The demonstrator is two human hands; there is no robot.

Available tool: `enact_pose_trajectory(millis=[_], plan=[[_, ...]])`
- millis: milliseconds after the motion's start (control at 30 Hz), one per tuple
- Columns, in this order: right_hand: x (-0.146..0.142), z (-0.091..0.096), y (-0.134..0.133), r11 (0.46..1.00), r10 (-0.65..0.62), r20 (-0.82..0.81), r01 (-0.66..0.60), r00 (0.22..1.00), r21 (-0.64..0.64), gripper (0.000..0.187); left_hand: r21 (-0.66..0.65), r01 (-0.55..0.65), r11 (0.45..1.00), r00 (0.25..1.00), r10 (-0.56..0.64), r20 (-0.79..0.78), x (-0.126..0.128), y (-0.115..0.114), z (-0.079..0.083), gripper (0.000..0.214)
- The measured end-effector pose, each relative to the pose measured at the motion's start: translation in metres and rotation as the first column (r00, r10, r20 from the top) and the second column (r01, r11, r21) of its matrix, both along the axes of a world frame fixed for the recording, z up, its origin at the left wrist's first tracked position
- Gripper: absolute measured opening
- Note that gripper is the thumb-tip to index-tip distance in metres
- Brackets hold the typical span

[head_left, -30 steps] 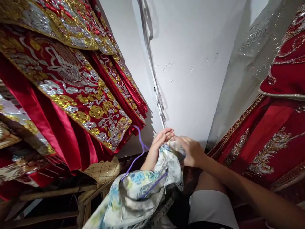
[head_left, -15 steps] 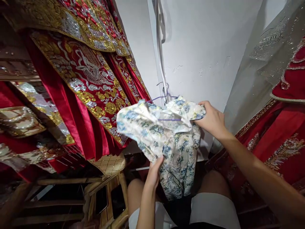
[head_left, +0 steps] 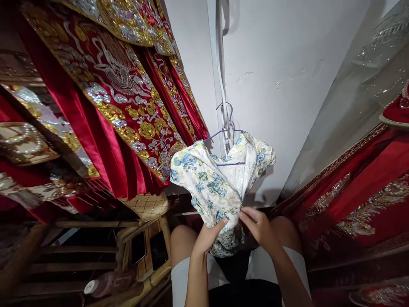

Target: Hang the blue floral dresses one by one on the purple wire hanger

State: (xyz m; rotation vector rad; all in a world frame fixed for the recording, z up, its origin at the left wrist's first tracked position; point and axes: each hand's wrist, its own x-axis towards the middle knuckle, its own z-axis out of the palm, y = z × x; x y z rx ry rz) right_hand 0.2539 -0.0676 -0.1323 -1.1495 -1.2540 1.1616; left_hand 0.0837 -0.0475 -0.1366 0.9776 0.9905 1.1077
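A white floral dress with blue and yellow flowers hangs in front of me on a thin purple hanger. Its neckline is a crossed V, and the lower part bunches up toward my lap. My left hand grips the dress at its lower left, thumb on the front and the other fingers hidden behind the cloth. At the front edge, near the waist, my right hand pinches the fabric between thumb and fingers.
Red garments with gold and silver embroidery hang on the left. A bamboo chair stands below them, with a capped bottle near it. A white wall is behind the dress. On the right hang a red beaded gown and sheer sparkling fabric.
My right hand has left the dress's right sleeve and moved down to the front edge at the waist. The dress now faces me more squarely. My left hand keeps its hold, slightly lower.
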Motion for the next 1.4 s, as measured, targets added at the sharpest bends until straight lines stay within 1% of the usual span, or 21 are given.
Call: enact_pose_trajectory(millis=[67, 167, 267, 333, 400, 467, 533, 600, 667, 700, 767, 800, 833, 867, 900, 933, 1033, 1100, 1167, 1267, 1400], plan=[[0.009, 0.011, 0.005, 0.992, -0.127, 0.043, 0.127, 0.991, 0.019, 0.041, -0.008, 0.008, 1.000, 1.000, -0.008, -0.006, -0.002, -0.003, 0.001, 0.080], [0.013, 0.019, 0.011, 0.969, -0.242, -0.029, 0.243, 0.970, 0.030, 0.042, -0.007, 0.065, 0.998, 0.997, -0.065, -0.043, 0.001, -0.006, 0.003, 0.079], [0.006, 0.016, 0.008, 0.938, -0.343, -0.123, 0.346, 0.931, -0.001, 0.043, 0.003, 0.127, 0.992, 0.990, -0.127, -0.063, 0.006, -0.007, 0.004, 0.081], [0.001, 0.012, 0.005, 0.908, -0.417, -0.146, 0.419, 0.897, -0.017, 0.041, -0.007, 0.142, 0.990, 0.988, -0.142, -0.060, 0.009, -0.006, 0.005, 0.082], [-0.001, 0.011, 0.002, 0.897, -0.440, -0.131, 0.443, 0.888, -0.011, 0.035, -0.021, 0.145, 0.989, 0.987, -0.146, -0.064, 0.011, -0.007, 0.006, 0.082], [0.000, 0.012, -0.001, 0.903, -0.428, -0.098, 0.430, 0.899, 0.005, 0.032, -0.026, 0.140, 0.990, 0.987, -0.142, -0.080, 0.012, -0.008, 0.008, 0.079], [0.003, 0.015, -0.002, 0.906, -0.421, -0.072, 0.423, 0.904, 0.022, 0.032, -0.021, 0.109, 0.994, 0.988, -0.110, -0.107, 0.012, -0.009, 0.008, 0.071], [0.008, 0.019, -0.003, 0.889, -0.452, -0.065, 0.455, 0.890, 0.045, 0.032, 0.006, 0.031, 0.999, 0.987, -0.030, -0.156, 0.010, -0.009, 0.008, 0.062], [0.011, 0.021, -0.002, 0.874, -0.478, -0.047, 0.481, 0.877, 0.066, 0.033, 0.076, -0.092, 0.993, 0.967, 0.107, -0.230, 0.006, -0.007, 0.007, 0.056], [0.013, 0.021, -0.002, 0.875, -0.479, -0.035, 0.480, 0.877, 0.070, 0.034, 0.135, -0.176, 0.975, 0.940, 0.207, -0.270, 0.004, -0.006, 0.007, 0.056], [0.013, 0.019, -0.001, 0.890, -0.452, -0.016, 0.453, 0.892, 0.052, 0.038, 0.278, -0.344, 0.897, 0.844, 0.425, -0.328, 0.002, -0.004, 0.009, 0.057], [0.012, 0.018, 0.000, 0.903, -0.427, -0.014, 0.427, 0.904, 0.032, 0.040, 0.351, -0.394, 0.849, 0.787, 0.509, -0.348, 0.002, -0.004, 0.010, 0.056], [0.010, 0.016, 0.001, 0.916, -0.400, -0.018, 0.400, 0.916, 0.010, 0.042, 0.420, -0.414, 0.808, 0.739, 0.567, -0.363, 0.003, -0.004, 0.012, 0.053], [0.008, 0.014, 0.001, 0.928, -0.374, -0.027, 0.373, 0.927, -0.014, 0.044, 0.475, -0.403, 0.782, 0.707, 0.596, -0.381, 0.006, -0.005, 0.014, 0.048], [0.004, 0.013, 0.001, 0.939, -0.343, -0.040, 0.341, 0.939, -0.036, 0.046, 0.515, -0.364, 0.776, 0.698, 0.594, -0.400, 0.009, -0.007, 0.015, 0.042], [0.001, 0.011, 0.000, 0.951, -0.307, -0.058, 0.304, 0.950, -0.053, 0.048, 0.537, -0.302, 0.788, 0.712, 0.561, -0.422, 0.014, -0.009, 0.016, 0.035], [-0.009, 0.010, -0.003, 0.981, -0.186, -0.130, 0.177, 0.974, -0.078, 0.048, 0.502, -0.077, 0.861, 0.803, 0.352, -0.480, 0.030, -0.015, 0.015, 0.016], [-0.013, 0.014, -0.004, 0.991, -0.121, -0.161, 0.110, 0.979, -0.078, 0.048, 0.474, 0.001, 0.881, 0.836, 0.259, -0.484, 0.040, -0.017, 0.012, 0.009], [-0.013, 0.022, -0.002, 0.995, -0.081, -0.149, 0.072, 0.986, -0.064, 0.047, 0.485, -0.014, 0.875, 0.846, 0.269, -0.460, 0.049, -0.017, 0.008, 0.016], [-0.006, 0.046, 0.012, 1.000, -0.018, -0.067, 0.017, 0.998, -0.023, 0.041, 0.518, -0.041, 0.854, 0.855, 0.298, -0.424, 0.058, -0.013, 0.008, 0.018], [0.010, 0.086, 0.041, 0.995, 0.097, 0.051, -0.096, 0.994, -0.019, 0.034, 0.576, -0.064, 0.815, 0.852, 0.346, -0.394, 0.064, -0.002, 0.022, 0.023]])
